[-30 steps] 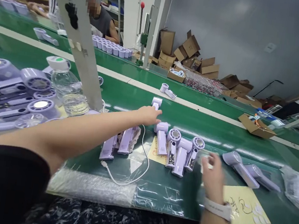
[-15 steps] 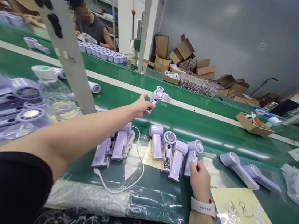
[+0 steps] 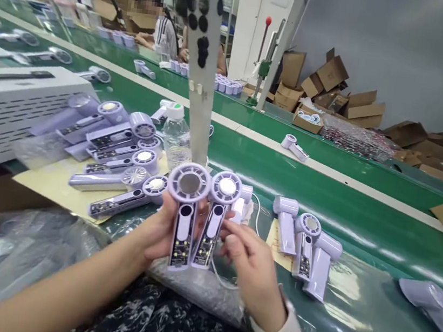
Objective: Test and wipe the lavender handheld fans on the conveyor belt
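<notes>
Two lilac hand-held fan bodies stand upright side by side close to my chest. My left hand [image 3: 159, 231] is wrapped round the handle of the left fan [image 3: 185, 213], whose open back shows a circuit board. My right hand [image 3: 247, 262], with a white watch on the wrist, pinches the handle of the right fan [image 3: 215, 217]. Both fan heads point up. Three more fan bodies [image 3: 305, 242] lie on the green belt to my right, on a yellow sheet and clear plastic.
A pile of fan bodies [image 3: 118, 147] lies at my left beside a white ventilated box [image 3: 5, 105] and a water bottle [image 3: 176, 135]. A metal post [image 3: 204, 66] rises ahead. A single fan [image 3: 295, 147] rides the far belt. Other people sit beyond; cardboard boxes [image 3: 329, 90] are heaped by the wall.
My left hand drew back from the far belt with a fan, and my right hand lifted a fan from the row. Both fans are now held together near me. The view turned left.
</notes>
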A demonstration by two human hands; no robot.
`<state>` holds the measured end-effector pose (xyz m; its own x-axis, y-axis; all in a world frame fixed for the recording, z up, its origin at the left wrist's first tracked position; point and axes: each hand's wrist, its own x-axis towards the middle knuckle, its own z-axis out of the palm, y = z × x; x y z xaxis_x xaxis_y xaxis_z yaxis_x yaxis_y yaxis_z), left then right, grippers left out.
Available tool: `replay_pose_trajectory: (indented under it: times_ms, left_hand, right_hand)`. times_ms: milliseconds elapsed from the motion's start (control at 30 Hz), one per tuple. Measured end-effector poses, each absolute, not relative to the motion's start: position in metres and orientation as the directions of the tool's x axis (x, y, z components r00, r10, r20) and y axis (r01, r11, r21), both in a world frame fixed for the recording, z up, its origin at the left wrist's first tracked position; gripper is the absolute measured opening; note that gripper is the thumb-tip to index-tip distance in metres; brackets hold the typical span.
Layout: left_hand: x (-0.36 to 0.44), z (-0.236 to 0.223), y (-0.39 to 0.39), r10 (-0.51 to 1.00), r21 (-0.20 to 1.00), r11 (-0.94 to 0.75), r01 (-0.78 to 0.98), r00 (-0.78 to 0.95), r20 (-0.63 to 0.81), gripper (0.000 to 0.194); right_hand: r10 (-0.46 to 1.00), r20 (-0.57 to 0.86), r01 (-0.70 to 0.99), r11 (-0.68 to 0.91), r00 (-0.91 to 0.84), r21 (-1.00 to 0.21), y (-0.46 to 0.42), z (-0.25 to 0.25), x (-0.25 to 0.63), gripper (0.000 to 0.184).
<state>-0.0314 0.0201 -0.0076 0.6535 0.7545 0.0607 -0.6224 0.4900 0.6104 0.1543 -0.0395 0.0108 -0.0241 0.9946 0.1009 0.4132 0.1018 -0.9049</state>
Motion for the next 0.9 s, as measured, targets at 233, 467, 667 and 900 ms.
replay_pose_trajectory:
  times_ms: [233, 467, 667, 900]
  left_hand:
    - [-0.054, -0.013, 0.016, 0.756, 0.533, 0.552, -0.641, 0.655, 0.006, 0.059]
    - [-0.031, -0.020, 0.013, 0.711, 0.496, 0.584, -0.642, 0.699, 0.068, 0.062]
    - [-0.020, -0.018, 0.003, 0.633, 0.543, 0.639, -0.545, 0.773, 0.031, 0.068]
    - [-0.023, -0.017, -0.007, 0.551, 0.670, 0.624, -0.402, 0.834, -0.013, 0.076]
  right_hand:
    - [0.994, 0.076, 0.843, -0.025, 0.077, -0.537, 0.028, -0.028, 0.177, 0.024]
    - [0.987, 0.158, 0.811, 0.062, 0.037, -0.582, 0.002, -0.009, 0.176, 0.018]
    - [0.894, 0.442, 0.411, 0.377, 0.074, -0.830, -0.027, 0.032, 0.173, 0.008]
    - [0.936, -0.028, -0.272, -0.131, -0.352, -0.953, -0.023, 0.027, 0.169, 0.055]
